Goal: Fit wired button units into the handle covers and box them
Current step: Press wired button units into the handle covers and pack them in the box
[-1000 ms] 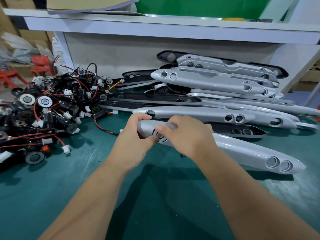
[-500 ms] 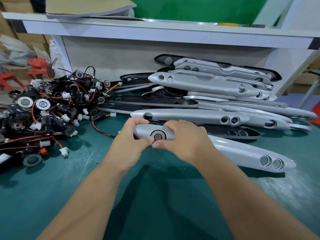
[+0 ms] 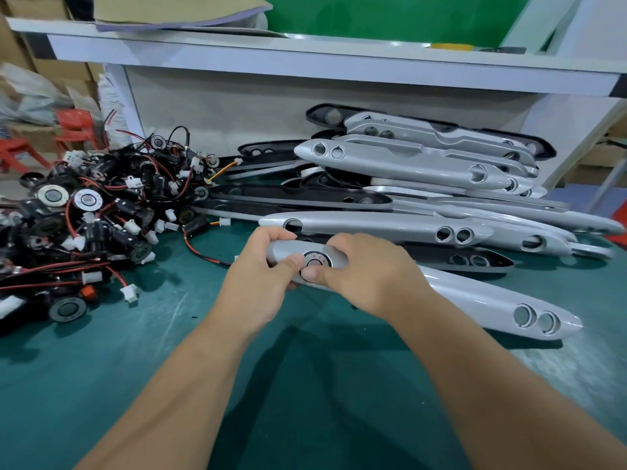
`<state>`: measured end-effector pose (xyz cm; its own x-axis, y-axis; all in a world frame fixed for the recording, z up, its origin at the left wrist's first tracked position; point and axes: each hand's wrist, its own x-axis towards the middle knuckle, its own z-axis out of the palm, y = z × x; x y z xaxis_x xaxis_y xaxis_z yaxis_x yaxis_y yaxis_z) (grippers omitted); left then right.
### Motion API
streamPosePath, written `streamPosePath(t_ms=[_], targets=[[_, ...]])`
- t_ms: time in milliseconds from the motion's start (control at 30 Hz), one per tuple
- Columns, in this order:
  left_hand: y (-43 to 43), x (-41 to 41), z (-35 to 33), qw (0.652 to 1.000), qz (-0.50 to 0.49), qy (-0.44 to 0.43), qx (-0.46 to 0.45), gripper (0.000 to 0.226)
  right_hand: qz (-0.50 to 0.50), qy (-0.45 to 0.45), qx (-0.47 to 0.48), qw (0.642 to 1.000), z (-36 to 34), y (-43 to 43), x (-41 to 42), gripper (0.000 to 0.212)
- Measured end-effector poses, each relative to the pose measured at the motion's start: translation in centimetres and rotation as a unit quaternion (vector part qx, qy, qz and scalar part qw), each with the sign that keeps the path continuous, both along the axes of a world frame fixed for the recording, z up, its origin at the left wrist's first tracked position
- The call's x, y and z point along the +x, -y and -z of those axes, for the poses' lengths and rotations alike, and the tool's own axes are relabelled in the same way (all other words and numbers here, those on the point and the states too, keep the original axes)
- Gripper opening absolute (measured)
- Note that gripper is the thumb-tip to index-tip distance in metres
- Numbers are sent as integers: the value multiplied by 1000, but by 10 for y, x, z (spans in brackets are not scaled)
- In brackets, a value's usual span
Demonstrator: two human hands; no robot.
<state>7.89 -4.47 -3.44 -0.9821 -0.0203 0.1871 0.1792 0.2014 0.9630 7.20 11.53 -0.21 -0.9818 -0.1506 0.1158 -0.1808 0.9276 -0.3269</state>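
Button unit [image 3: 317, 262] seated in handle cover [image 3: 475, 300], both thumbs on it; left hand [image 3: 258, 283], right hand [image 3: 369, 276] clasping cover

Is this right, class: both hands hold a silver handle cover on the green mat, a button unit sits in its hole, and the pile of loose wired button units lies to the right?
Not quite. The head view shows the pile of wired button units on the left; the stacked handle covers are on the right. The rest holds: left hand and right hand hold the silver cover with its button unit seated.
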Motion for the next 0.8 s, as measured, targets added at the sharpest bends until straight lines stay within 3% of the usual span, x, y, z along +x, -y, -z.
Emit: streamPosePath(t_ms=[167, 233, 333, 467, 700, 800], targets=[[6, -7, 8, 999, 27, 41, 18, 26, -26, 14, 88, 996, 16, -32, 5, 93], [11, -9, 10, 999, 12, 45, -25, 42, 3, -1, 111, 994, 23, -58, 11, 102], [14, -12, 13, 995, -28, 45, -79, 48, 68, 9, 87, 994, 31, -107, 20, 109], [9, -13, 12, 991, -47, 41, -121, 48, 128, 14, 117, 985, 43, -167, 37, 108], [-4, 1, 5, 987, -57, -12, -152, 49, 143, -81, 82, 983, 46, -191, 57, 94], [4, 13, -6, 995, -60, -51, -65, 55, 152, -169, 61, 972, 32, -193, 65, 90]])
